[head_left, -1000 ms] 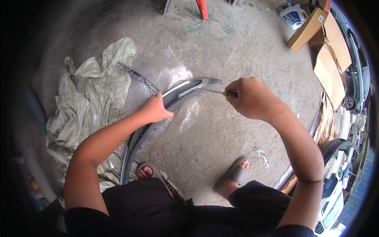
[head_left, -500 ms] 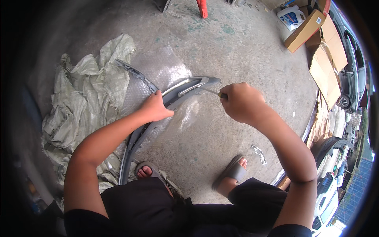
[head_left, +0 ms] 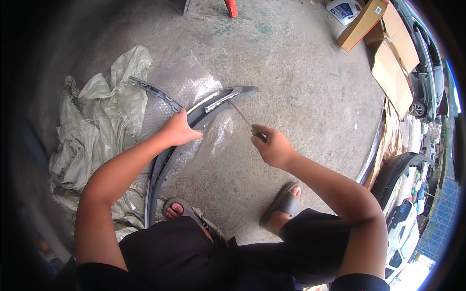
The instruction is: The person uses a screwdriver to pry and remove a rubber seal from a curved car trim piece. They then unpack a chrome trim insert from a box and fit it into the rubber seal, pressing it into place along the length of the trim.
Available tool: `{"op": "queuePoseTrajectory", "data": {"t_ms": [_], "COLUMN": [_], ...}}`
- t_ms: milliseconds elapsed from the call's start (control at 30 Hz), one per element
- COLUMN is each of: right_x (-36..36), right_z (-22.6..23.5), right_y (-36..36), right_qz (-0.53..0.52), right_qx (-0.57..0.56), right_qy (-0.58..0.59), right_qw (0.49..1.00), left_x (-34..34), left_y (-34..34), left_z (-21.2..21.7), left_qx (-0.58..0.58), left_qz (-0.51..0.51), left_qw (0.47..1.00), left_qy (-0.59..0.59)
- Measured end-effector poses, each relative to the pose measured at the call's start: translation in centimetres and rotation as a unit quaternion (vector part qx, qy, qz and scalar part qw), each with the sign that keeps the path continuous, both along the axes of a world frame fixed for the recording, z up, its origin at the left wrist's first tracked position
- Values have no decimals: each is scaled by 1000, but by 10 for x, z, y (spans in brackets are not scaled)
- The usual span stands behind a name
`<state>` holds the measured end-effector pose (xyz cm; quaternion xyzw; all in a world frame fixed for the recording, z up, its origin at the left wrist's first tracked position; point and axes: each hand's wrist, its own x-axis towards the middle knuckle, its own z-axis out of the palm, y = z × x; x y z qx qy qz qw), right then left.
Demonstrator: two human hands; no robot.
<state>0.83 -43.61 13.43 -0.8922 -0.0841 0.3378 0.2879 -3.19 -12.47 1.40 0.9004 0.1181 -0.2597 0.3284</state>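
Observation:
A long curved dark-grey car trim piece point(head_left: 158, 178) rises from beside my left foot and bends right to a pointed end. Near that end it carries a bright chrome strip point(head_left: 218, 103). My left hand point(head_left: 180, 131) is closed round the middle of the trim, thumb to the right. In my closed right hand point(head_left: 275, 149) is a screwdriver point(head_left: 241, 115) with a dark handle and thin metal shaft. Its tip meets the trim at the right end of the chrome strip. A narrow branch of grey trim point(head_left: 154, 91) stretches up and left from my left hand.
Bubble wrap point(head_left: 187, 77) and a crumpled whitish woven sheet point(head_left: 97, 126) lie on the concrete floor under and left of the trim. Cardboard boxes point(head_left: 395, 72) and a white jug point(head_left: 343, 10) stand at far right, near parked cars point(head_left: 427, 72). A red stand leg point(head_left: 231, 8) is at the top.
My right hand has come down and left, so the screwdriver now slants more steeply toward the chrome strip. My left hand keeps its grip, while the whole view has shifted slightly.

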Motion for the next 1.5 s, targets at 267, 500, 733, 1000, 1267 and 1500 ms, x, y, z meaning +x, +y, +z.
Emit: {"op": "queuePoseTrajectory", "data": {"t_ms": [267,500,733,1000,1267,1500], "right_x": [6,11,18,20,49,54], "right_z": [-21,-1,62,155,92,94], "right_y": [-13,5,31,-4,-17,0], "right_qz": [-223,-326,-88,191,66,64], "right_qx": [144,250,43,-90,63,98], "right_qy": [282,420,177,-17,-67,-88], "right_qw": [922,809,979,977,994,989], "left_x": [0,0,6,0,5,-4], "left_y": [4,4,32,62,103,128], "left_z": [-8,-14,-12,-32,-20,1], "left_qx": [11,19,-96,-284,-514,-532], "left_qz": [-21,-23,-5,52,62,89], "left_qw": [1000,999,995,957,840,831], "left_qy": [-17,-36,11,32,162,138]}}
